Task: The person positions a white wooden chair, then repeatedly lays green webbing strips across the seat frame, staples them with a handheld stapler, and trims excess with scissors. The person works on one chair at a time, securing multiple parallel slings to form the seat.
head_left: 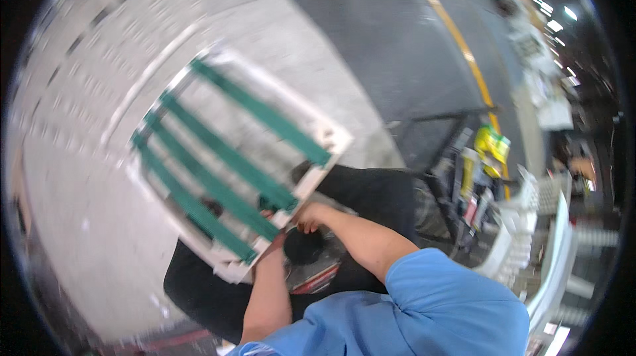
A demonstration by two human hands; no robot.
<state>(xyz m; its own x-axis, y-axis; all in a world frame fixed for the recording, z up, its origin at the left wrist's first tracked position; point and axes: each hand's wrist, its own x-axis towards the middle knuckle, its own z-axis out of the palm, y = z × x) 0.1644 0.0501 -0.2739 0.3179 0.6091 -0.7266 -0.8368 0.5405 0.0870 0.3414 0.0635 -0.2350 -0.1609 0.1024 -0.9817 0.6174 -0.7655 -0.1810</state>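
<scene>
A cream-coloured frame (301,200) with several dark green webbing straps (228,157) stretched across it is tilted over my lap. My right hand (313,215) is closed with curled fingers at the frame's near right rail. My left hand (273,242) reaches up under the same rail, and a bit of its fingers shows through the gap between two straps. The rail hides most of that hand, which appears wrapped round it. Motion blur softens the frame's far corner. Below my right hand, between my legs, sits a dark round object (303,244) whose kind I cannot make out.
On the right, a dark metal stand (440,187) is beside assorted items and a yellow-green bag (491,147). Pale curved parts (523,223) are piled farther right. A yellow line (464,48) crosses the floor. Pale slotted pieces (99,71) stand at the far left.
</scene>
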